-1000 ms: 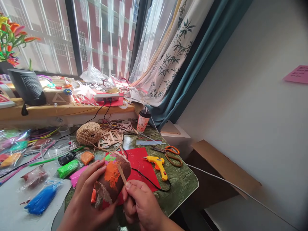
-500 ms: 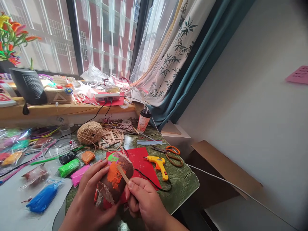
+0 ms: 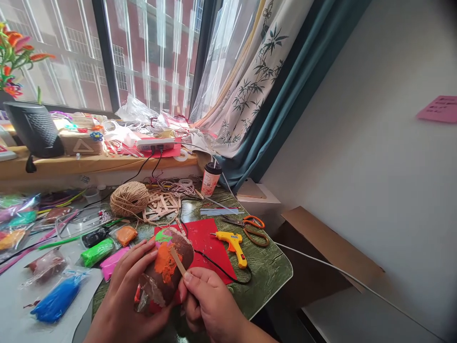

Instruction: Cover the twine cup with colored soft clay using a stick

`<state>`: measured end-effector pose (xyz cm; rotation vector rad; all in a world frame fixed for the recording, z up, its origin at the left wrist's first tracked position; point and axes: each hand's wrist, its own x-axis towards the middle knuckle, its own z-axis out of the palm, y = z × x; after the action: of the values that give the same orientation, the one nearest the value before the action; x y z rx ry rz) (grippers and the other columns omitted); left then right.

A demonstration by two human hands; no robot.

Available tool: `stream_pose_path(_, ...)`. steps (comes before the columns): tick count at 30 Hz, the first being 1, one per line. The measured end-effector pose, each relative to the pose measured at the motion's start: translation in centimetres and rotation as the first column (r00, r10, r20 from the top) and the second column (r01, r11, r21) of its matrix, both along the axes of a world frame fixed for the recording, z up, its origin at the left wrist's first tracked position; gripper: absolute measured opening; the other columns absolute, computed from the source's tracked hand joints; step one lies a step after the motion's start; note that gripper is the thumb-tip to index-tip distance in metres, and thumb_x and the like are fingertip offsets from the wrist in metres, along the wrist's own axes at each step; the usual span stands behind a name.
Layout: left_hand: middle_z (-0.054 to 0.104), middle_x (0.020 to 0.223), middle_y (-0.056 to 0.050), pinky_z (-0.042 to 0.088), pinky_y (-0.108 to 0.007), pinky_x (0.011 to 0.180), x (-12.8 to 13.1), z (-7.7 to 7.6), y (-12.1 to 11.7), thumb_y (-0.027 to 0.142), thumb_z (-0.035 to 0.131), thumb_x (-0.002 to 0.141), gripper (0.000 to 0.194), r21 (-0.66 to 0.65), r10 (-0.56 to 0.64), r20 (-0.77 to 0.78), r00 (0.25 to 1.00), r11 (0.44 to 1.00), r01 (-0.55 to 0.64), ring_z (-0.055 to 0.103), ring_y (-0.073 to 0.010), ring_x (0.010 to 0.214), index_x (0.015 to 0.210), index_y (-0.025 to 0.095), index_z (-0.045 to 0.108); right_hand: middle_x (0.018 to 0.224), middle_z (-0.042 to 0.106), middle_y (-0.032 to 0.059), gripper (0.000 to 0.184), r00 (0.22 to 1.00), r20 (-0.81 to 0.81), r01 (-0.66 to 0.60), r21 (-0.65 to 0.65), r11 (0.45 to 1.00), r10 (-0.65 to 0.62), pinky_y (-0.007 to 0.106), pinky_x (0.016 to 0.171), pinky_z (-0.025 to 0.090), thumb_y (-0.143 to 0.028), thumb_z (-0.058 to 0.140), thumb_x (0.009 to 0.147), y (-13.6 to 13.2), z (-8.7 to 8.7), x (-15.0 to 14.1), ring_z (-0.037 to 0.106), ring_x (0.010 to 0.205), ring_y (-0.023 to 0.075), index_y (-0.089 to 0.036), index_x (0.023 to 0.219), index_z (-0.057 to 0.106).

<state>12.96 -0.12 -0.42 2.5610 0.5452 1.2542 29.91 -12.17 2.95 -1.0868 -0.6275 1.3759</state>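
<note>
My left hand [image 3: 124, 290] is wrapped around a brown clay-covered cylinder [image 3: 183, 247], held tilted above the table. Patches of orange clay [image 3: 164, 262] and green clay [image 3: 163, 236] spread over its brown surface, and a bit of pink shows beside them. Clear crinkled plastic shows at its lower end. Between the thumb and fingers of my right hand [image 3: 210, 300] is a flat wooden craft stick [image 3: 177, 261], its tip touching the orange clay. My left palm and the far side of the cylinder are hidden.
Under the cylinder lies a red sheet [image 3: 210, 231]. To its right are a yellow glue gun [image 3: 230, 243] with a black cord and orange-handled scissors [image 3: 250, 226]. Twine ball [image 3: 129, 199], paper cup [image 3: 211, 180] and bagged clays, including blue [image 3: 59, 297], stand or lie around.
The whole view has shifted slightly, so things sit a little further left. Both hands keep their holds, and the stick's tip stays on the orange clay.
</note>
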Motion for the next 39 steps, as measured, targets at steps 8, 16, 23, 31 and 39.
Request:
stream_pose_path(8, 0.052, 0.162, -0.014, 0.05, -0.061, 0.12, 0.0, 0.3, -0.3, 0.037, 0.077, 0.09, 0.075, -0.142, 0.031, -0.023, 0.999, 0.989, -0.034, 0.052, -0.0392, 0.151, 0.157, 0.029, 0.044, 0.04, 0.034, -0.0137, 0.058, 0.992, 0.069, 0.102, 0.029, 0.994, -0.104, 0.023, 0.042, 0.02, -0.076, 0.073, 0.087, -0.7, 0.7, 1.4, 0.02, 0.038, 0.0064, -0.022, 0.072, 0.057)
stream_pose_path(16, 0.055, 0.158, -0.015, 0.053, -0.055, 0.118, 0.0, 0.1, -0.1, 0.034, 0.086, 0.083, 0.085, -0.004, -0.011, 0.032, 0.999, 1.0, 0.011, 0.055, -0.0373, 0.147, 0.157, 0.028, 0.045, 0.044, 0.039, -0.0102, 0.06, 0.97, 0.236, 0.052, 0.023, 0.998, -0.056, 0.026, 0.046, 0.018, -0.078, 0.069, 0.087, 0.2, 0.7, 1.7, 0.028, 0.042, 0.0079, -0.021, 0.07, 0.057)
stream_pose_path(23, 0.056, 0.157, -0.016, 0.055, -0.058, 0.116, 0.4, 0.4, -0.9, 0.035, 0.086, 0.082, 0.083, -0.091, -0.025, 0.062, 0.998, 0.995, 0.031, 0.057, -0.0399, 0.146, 0.154, 0.029, 0.046, 0.057, 0.043, -0.0072, 0.062, 0.936, 0.219, 0.247, 0.152, 0.957, -0.276, 0.026, 0.05, 0.025, -0.081, 0.069, 0.088, -0.8, -1.1, 1.7, 0.031, 0.051, 0.0102, -0.021, 0.075, 0.06)
stream_pose_path(31, 0.044, 0.168, -0.02, 0.051, -0.072, 0.116, 0.4, -1.2, -1.0, 0.042, 0.086, 0.085, 0.085, -0.359, -0.042, 0.102, 0.994, 0.93, 0.076, 0.04, -0.0475, 0.159, 0.156, 0.033, 0.04, 0.095, 0.072, 0.0072, 0.059, 0.797, -0.201, 0.574, -0.037, 0.818, -0.569, 0.034, 0.07, 0.056, -0.08, 0.082, 0.076, 0.5, -2.8, 0.1, 0.068, 0.088, 0.0253, -0.024, 0.087, 0.068)
stream_pose_path(39, 0.042, 0.173, -0.02, 0.048, -0.068, 0.12, 0.5, -2.5, -0.9, 0.056, 0.071, 0.096, 0.072, -0.617, -0.168, 0.129, 0.977, 0.758, 0.212, 0.046, -0.0454, 0.156, 0.158, 0.033, 0.043, 0.101, 0.077, 0.003, 0.05, 0.811, -0.137, 0.581, 0.078, 0.81, -0.569, 0.036, 0.089, 0.055, -0.067, 0.084, 0.086, 0.9, -2.2, 0.0, 0.07, 0.095, 0.0237, -0.025, 0.103, 0.063)
